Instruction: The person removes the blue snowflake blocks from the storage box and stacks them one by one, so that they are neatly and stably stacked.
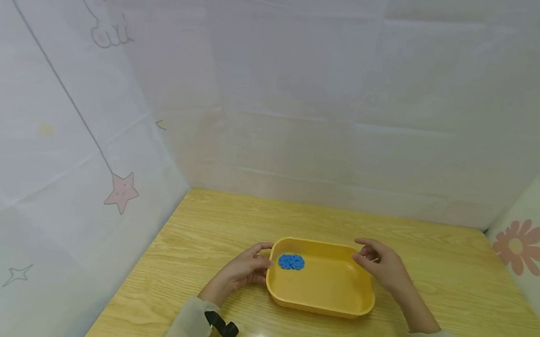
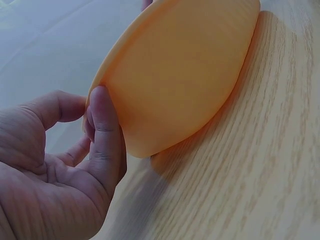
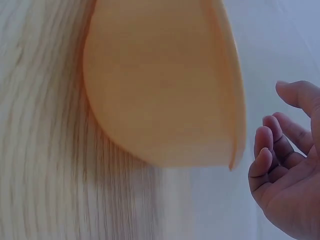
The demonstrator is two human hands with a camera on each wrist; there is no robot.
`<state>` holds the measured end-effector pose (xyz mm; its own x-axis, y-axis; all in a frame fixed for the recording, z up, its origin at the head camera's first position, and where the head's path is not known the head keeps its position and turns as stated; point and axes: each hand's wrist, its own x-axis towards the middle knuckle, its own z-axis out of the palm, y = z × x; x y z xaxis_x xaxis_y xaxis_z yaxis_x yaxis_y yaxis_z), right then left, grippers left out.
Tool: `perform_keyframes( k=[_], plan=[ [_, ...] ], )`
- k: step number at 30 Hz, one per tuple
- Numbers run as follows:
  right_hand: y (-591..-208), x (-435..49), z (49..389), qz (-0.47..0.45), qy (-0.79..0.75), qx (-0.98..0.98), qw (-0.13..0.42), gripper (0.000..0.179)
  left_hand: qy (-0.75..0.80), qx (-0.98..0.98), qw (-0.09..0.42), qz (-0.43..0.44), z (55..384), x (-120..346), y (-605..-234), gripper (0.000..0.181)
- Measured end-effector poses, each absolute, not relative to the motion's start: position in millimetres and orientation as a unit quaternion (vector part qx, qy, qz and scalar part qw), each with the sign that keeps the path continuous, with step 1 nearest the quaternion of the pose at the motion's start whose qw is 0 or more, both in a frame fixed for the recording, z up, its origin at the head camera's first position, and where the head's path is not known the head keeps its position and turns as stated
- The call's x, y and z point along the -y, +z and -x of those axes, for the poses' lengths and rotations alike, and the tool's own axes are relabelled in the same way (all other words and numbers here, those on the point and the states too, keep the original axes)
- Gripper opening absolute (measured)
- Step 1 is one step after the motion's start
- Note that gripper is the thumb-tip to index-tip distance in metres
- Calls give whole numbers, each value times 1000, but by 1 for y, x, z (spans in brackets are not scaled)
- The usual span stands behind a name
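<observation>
A yellow plastic tray [image 1: 319, 306] with rounded corners sits on the wooden table. Inside it, by the left end, lie blue flower-shaped plastic pieces [image 1: 291, 262] side by side. My left hand [image 1: 245, 268] pinches the tray's left rim, thumb on one side and fingers on the other, as the left wrist view shows up close. Over the far right corner of the tray hovers my right hand [image 1: 383, 264], its fingers loosely bent and holding nothing. In the right wrist view a gap shows between those fingertips and the tray wall [image 3: 165, 100].
The wooden table [image 1: 190, 236] reaches back to a pale cloth wall [image 1: 290, 154]. Another cloth side with a pink star [image 1: 122, 192] stands at the left, and one with a red flower [image 1: 521, 246] at the right. Black straps [image 1: 221, 326] circle the wrists.
</observation>
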<state>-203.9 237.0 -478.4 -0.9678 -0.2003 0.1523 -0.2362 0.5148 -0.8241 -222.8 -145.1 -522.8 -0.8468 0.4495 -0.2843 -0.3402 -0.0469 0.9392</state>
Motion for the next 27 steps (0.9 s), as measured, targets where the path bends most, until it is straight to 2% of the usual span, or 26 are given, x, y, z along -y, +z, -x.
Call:
perform_keyframes(
  k=[27],
  plan=[
    [-499,-148,220,-153,489,856,-76,48,718,-637,275,-50,222,146,-522,60]
  ],
)
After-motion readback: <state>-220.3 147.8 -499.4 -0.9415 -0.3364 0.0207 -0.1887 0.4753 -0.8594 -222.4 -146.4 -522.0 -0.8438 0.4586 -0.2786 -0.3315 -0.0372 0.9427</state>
